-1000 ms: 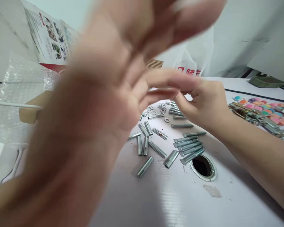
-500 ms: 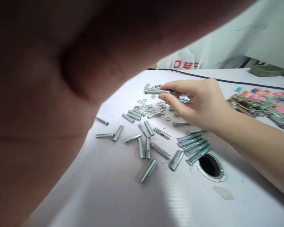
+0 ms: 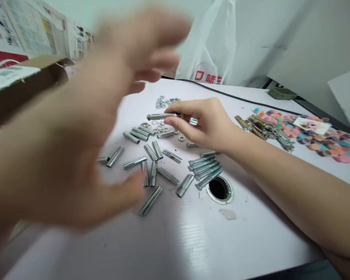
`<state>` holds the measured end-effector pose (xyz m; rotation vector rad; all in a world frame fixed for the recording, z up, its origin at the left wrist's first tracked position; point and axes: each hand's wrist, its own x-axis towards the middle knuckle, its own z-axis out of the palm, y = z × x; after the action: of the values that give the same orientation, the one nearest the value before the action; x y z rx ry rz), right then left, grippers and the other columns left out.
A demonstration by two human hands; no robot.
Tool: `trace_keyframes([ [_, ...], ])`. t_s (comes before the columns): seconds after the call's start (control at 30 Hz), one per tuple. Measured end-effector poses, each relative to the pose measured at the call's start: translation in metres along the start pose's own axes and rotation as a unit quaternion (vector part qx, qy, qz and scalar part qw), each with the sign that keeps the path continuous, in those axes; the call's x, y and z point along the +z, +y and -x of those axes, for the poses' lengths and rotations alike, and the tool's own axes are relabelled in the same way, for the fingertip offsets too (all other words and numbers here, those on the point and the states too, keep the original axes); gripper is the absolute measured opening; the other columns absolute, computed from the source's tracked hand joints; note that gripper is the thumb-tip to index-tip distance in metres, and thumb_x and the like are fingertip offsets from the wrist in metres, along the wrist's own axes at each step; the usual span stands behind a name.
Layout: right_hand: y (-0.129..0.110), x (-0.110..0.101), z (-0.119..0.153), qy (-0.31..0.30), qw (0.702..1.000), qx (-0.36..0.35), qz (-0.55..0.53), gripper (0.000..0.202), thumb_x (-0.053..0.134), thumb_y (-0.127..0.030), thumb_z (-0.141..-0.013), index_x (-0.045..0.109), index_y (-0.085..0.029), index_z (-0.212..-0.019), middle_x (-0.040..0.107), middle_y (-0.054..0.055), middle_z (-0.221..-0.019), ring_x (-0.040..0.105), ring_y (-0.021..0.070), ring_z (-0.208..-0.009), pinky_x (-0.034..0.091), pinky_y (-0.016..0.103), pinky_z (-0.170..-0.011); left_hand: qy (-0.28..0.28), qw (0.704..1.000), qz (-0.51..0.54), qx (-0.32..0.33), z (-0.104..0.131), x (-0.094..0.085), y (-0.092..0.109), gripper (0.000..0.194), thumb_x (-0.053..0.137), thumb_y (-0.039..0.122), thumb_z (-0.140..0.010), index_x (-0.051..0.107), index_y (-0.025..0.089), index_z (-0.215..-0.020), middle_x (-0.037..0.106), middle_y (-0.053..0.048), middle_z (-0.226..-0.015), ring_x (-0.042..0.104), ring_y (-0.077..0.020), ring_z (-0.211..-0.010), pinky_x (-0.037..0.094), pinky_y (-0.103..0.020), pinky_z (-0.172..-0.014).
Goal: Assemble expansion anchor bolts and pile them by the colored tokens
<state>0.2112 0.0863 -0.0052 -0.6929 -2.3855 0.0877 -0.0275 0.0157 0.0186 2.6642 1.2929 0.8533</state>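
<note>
My left hand is raised close to the camera, large and blurred. Its thumb stands apart from the curved fingers, and nothing shows between them. Over the far part of the table, my right hand pinches an expansion bolt between thumb and fingertips, its head end pointing left. Another shiny metal piece shows by the curled fingers; its kind is unclear. Below lie several loose metal sleeves and a row of bolts. Flat washers and nuts lie around and behind the held bolt.
A round cable hole opens in the white table beside the bolts. Assembled anchors and colourful discs spread at right. A black cable crosses the back, near a plastic bag. A cardboard box stands left.
My left hand has drawn back from right in front of the camera, uncovering the box at left. The view has shifted; my right hand still holds the expansion bolt.
</note>
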Motion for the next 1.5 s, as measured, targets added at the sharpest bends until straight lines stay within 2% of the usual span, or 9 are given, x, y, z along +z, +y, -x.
trace_keyframes([
  [0.13,-0.006,-0.003,-0.001,-0.002,1.000,0.000,-0.015,0.032,0.051,-0.040,-0.102,0.071,-0.016,-0.106,0.068,0.003,-0.082,0.056,0.0111,-0.070,0.044,0.027,-0.069,-0.022,0.994,-0.105,-0.031,-0.020,0.017,0.003,0.067,0.053,0.036,-0.090,0.035,0.010,-0.149,0.038,-0.019,-0.155,0.042,-0.0360,-0.138,0.044,-0.051,-0.109],
  [0.23,-0.012,-0.004,-0.002,0.018,0.999,0.008,-0.025,0.029,0.052,-0.039,-0.102,0.070,-0.018,-0.110,0.070,0.005,-0.095,0.061,0.0135,-0.081,0.046,0.028,-0.076,-0.082,0.988,-0.096,-0.089,-0.022,0.021,-0.003,0.037,0.034,0.040,-0.101,0.056,0.017,-0.119,0.066,-0.015,-0.115,0.063,-0.0286,-0.103,0.051,-0.042,-0.083],
  [0.37,-0.017,-0.008,-0.002,0.022,0.997,0.000,-0.076,0.031,0.053,-0.036,-0.101,0.065,-0.014,-0.118,0.070,0.007,-0.099,0.062,0.0137,-0.085,0.048,0.027,-0.079,-0.080,0.990,-0.095,-0.064,-0.021,0.016,-0.011,0.037,0.029,0.040,-0.101,0.052,0.021,-0.078,0.062,-0.007,-0.076,0.057,-0.0208,-0.069,0.043,-0.035,-0.067],
  [0.47,-0.015,-0.010,-0.003,0.015,0.990,0.037,-0.132,0.040,0.049,-0.040,-0.103,0.056,-0.011,-0.130,0.068,0.005,-0.089,0.060,0.0123,-0.077,0.048,0.026,-0.073,-0.061,0.991,-0.103,-0.059,-0.020,0.014,-0.017,0.037,0.032,0.040,-0.100,0.055,0.021,-0.078,0.060,-0.007,-0.078,0.058,-0.0204,-0.070,0.044,-0.034,-0.068],
  [0.67,-0.005,-0.010,-0.003,0.005,0.990,0.027,-0.139,0.030,0.054,-0.037,-0.101,0.069,-0.012,-0.093,0.067,0.004,-0.081,0.056,0.0102,-0.072,0.043,0.025,-0.065,-0.045,0.988,-0.127,-0.081,-0.018,0.013,-0.021,0.037,0.035,0.042,-0.100,0.059,0.021,-0.080,0.061,-0.008,-0.085,0.061,-0.0205,-0.076,0.041,-0.031,-0.065],
  [0.97,0.004,-0.005,-0.001,0.058,0.990,-0.127,-0.004,0.026,0.048,-0.016,-0.099,0.067,-0.017,-0.118,0.071,0.009,-0.099,0.064,0.0160,-0.089,0.053,0.031,-0.079,-0.068,0.993,-0.073,-0.069,-0.020,0.009,-0.015,0.040,0.034,0.039,-0.099,0.036,0.023,-0.063,0.043,0.001,-0.050,0.038,-0.0141,-0.047,0.029,-0.030,-0.051],
  [1.17,0.005,-0.009,0.001,0.073,0.993,-0.087,0.017,0.026,0.049,-0.026,-0.100,0.068,-0.026,-0.119,0.071,0.008,-0.109,0.067,0.0185,-0.099,0.055,0.034,-0.084,-0.096,0.992,0.001,-0.084,-0.020,0.010,-0.016,0.043,0.028,0.041,-0.101,0.040,0.023,-0.064,0.049,0.000,-0.055,0.045,-0.0150,-0.053,0.034,-0.030,-0.054],
  [1.33,-0.002,-0.019,-0.004,-0.007,0.994,-0.104,0.025,0.023,0.048,-0.030,-0.102,0.066,-0.018,-0.108,0.066,0.007,-0.088,0.059,0.0158,-0.077,0.049,0.030,-0.071,-0.076,0.992,-0.062,-0.077,-0.019,0.010,-0.017,0.036,0.034,0.042,-0.099,0.036,0.024,-0.067,0.044,0.002,-0.053,0.038,-0.0152,-0.048,0.029,-0.029,-0.051],
  [1.5,-0.007,-0.017,-0.006,0.036,0.995,-0.094,0.020,0.022,0.050,-0.027,-0.101,0.065,-0.013,-0.107,0.068,0.009,-0.091,0.060,0.0159,-0.081,0.048,0.030,-0.074,-0.078,0.987,-0.118,-0.072,-0.019,0.007,-0.016,0.034,0.033,0.041,-0.099,0.043,0.024,-0.072,0.048,0.001,-0.056,0.042,-0.0165,-0.050,0.030,-0.029,-0.052],
])
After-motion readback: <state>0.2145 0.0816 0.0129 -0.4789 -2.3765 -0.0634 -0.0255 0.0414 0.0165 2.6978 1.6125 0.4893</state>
